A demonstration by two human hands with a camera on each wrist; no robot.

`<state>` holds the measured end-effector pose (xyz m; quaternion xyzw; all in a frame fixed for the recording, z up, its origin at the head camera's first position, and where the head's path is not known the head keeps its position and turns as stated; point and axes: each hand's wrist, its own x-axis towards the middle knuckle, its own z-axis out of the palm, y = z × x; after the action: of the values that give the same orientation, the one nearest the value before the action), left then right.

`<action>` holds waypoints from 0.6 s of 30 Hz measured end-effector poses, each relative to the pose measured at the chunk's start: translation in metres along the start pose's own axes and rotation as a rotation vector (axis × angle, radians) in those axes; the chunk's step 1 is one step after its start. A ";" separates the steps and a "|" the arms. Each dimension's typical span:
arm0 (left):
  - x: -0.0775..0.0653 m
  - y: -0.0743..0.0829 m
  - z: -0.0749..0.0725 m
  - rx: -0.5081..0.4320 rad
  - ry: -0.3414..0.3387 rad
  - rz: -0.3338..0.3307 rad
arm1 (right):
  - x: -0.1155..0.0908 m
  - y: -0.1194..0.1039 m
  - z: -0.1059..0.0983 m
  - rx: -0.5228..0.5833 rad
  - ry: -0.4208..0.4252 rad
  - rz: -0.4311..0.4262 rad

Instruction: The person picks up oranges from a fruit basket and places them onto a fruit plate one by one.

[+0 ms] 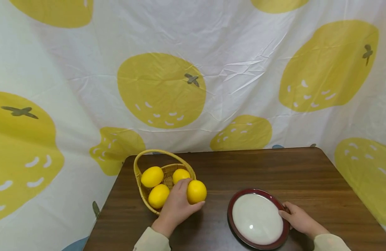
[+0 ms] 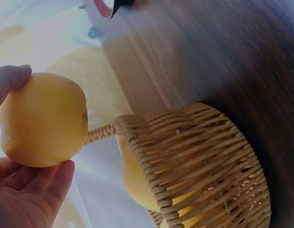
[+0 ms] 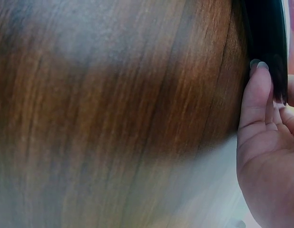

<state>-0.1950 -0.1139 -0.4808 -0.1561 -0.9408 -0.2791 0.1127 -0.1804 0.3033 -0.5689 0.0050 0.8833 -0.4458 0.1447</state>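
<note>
The left hand (image 1: 178, 206) grips a lemon (image 1: 197, 191), thumb on one side and fingers on the other, at the right edge of a basket (image 1: 168, 171). This lemon is plump and rounded, its yellow skin mostly smooth with a finely pebbled patch in the left wrist view. Whether it touches the basket's rim I cannot tell.

The basket is woven from tan strands, with a thick wrapped rim and a tall arched handle. Three more lemons (image 1: 152, 176) lie inside it, glossy and oval, one partly hidden behind the left hand.

To the right, well apart from the basket, is a round plate (image 1: 257, 218) with a shiny cream middle and a dark red rim. The right hand (image 1: 301, 219) pinches its right edge, thumb above and fingers underneath, where the surface looks black.

The table (image 1: 243, 167) is brown with streaky wood grain and rounded corners. Behind hangs a creased white cloth (image 1: 237, 45) printed with big yellow fruits.
</note>
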 end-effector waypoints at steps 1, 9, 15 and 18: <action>0.000 0.001 0.000 -0.001 0.002 0.003 | 0.000 0.000 0.000 0.000 0.002 0.001; 0.000 0.002 0.004 0.001 0.014 0.013 | 0.000 0.001 0.000 0.001 0.004 0.001; -0.001 0.005 0.008 -0.016 0.015 0.042 | 0.000 0.002 0.002 0.007 0.017 0.011; -0.001 0.007 0.012 -0.036 0.014 0.058 | 0.000 0.002 0.002 0.005 0.022 0.018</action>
<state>-0.1929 -0.1022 -0.4874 -0.1831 -0.9300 -0.2935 0.1245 -0.1792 0.3024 -0.5714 0.0181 0.8836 -0.4468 0.1387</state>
